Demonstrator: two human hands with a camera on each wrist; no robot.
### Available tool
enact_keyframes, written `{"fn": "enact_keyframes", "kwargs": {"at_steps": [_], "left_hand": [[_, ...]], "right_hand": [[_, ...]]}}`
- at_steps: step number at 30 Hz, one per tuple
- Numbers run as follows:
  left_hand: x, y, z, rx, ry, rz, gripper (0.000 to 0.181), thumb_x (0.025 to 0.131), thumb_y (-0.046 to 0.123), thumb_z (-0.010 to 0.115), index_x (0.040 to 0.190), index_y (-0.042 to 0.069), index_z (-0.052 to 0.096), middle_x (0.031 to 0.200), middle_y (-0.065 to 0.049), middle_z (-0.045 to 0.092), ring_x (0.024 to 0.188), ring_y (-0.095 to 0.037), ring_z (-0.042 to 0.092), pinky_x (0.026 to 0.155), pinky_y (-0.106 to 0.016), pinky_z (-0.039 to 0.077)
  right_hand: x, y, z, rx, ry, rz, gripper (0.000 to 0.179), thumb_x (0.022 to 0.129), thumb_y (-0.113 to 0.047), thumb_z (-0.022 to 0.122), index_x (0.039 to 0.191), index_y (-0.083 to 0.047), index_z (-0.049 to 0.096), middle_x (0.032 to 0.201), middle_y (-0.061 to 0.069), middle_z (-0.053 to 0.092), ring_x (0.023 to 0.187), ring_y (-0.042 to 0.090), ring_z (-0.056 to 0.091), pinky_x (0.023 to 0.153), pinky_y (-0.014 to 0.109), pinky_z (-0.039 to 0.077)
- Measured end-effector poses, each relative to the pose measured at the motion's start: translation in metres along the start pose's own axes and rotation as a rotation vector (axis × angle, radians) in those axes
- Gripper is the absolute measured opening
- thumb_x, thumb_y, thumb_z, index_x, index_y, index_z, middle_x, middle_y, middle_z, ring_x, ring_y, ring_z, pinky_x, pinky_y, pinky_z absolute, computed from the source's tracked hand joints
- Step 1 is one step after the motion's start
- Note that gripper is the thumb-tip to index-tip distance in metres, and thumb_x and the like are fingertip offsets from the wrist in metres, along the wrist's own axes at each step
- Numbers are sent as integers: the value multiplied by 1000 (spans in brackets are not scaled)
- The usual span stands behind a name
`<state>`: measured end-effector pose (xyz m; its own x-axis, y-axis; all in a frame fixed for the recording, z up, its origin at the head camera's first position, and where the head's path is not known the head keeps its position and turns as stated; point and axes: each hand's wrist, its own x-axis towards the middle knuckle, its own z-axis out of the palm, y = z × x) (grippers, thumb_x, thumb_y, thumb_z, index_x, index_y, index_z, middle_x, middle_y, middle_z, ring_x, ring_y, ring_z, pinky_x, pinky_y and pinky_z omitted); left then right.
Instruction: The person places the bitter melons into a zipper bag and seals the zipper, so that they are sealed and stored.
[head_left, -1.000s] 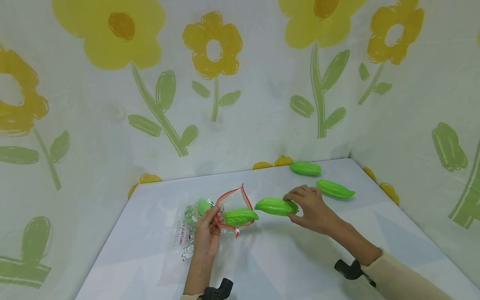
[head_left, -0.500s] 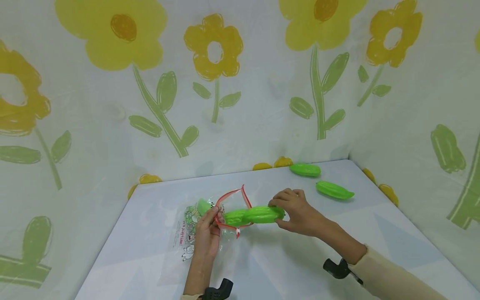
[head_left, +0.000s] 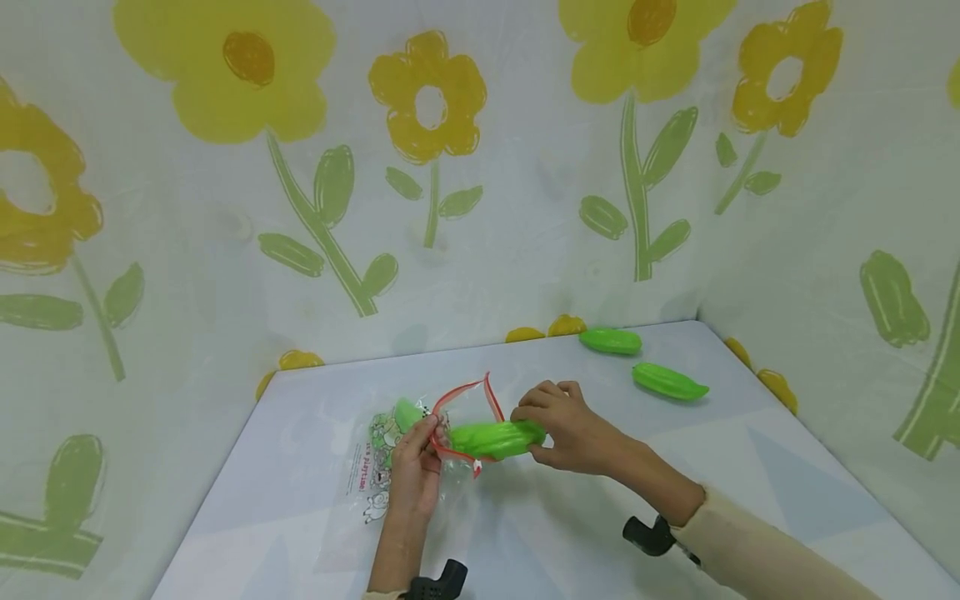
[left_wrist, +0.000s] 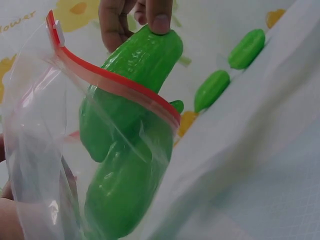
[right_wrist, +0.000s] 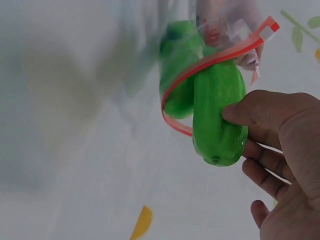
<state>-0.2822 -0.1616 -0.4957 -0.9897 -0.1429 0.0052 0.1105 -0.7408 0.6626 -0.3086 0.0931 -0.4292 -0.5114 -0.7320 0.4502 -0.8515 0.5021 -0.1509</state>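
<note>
A clear zip bag (head_left: pixel 459 389) with a red slider edge and cartoon print stands with its mouth spread to the right. My left hand (head_left: pixel 416 467) pinches it at the mouth's near side. Thumb and fingers of my right hand (head_left: pixel 572 429) grip the blunt end of a green toy bitter melon (right_wrist: pixel 220 112). Its front part is inside the mouth, with the gripped end outside. Within the bag, a second toy bitter melon (left_wrist: pixel 125 195) lies against it, seen through the plastic. Another light green piece (head_left: pixel 407 412) shows deeper in the bag, partly hidden by print and fingers.
Two more green toy bitter melons lie toward the back right of the white table (head_left: pixel 570 533), one (head_left: pixel 611 340) by the back edge and one (head_left: pixel 670 382) nearer. A flower-printed cloth wall (head_left: pixel 510 275) rises behind and at the sides.
My right hand has moved left, carrying its bitter melon from outside the bag partway into the mouth. The left hand and bag have stayed about where they were.
</note>
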Motion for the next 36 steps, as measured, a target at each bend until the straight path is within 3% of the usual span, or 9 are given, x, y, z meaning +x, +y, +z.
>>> {"fn": "enact_keyframes", "kwargs": {"at_steps": [12, 36], "left_hand": [[0, -2, -1, 16, -20, 16, 14, 100, 7, 61, 90, 5, 71, 80, -2, 65, 70, -7, 61, 64, -17, 53], [-2, 0, 1, 24, 25, 12, 9, 98, 9, 64, 92, 5, 70, 86, -3, 66, 72, -7, 61, 65, -16, 53]], "right_hand": [[10, -10, 8, 19, -40, -35, 38, 78, -13, 83, 113, -13, 70, 110, -3, 61, 109, 16, 50, 87, 45, 36], [30, -24, 24, -23, -112, -39, 37, 79, -19, 87, 112, -17, 71, 111, -5, 62, 110, 16, 51, 88, 41, 36]]}}
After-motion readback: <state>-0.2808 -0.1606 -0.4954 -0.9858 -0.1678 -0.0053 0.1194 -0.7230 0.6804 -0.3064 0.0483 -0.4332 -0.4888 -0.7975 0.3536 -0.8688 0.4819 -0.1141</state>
